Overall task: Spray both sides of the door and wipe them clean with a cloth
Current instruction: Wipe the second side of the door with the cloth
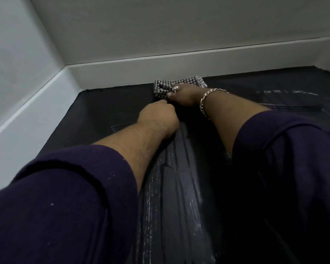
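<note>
Dark purple sleeves [65, 197] frame the streaked, dark grey panelled door [179, 187]. The left hand [158, 119] is curled, its hold unclear. Beyond, the right hand [183, 96] presses a black-and-white checked cloth [164, 86] at the door's far edge, beside the white frame [160, 71].

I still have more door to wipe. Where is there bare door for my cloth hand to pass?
Bare door lies left of the cloth, toward the white frame. It is crowded by the left hand, just below the right hand.
</note>
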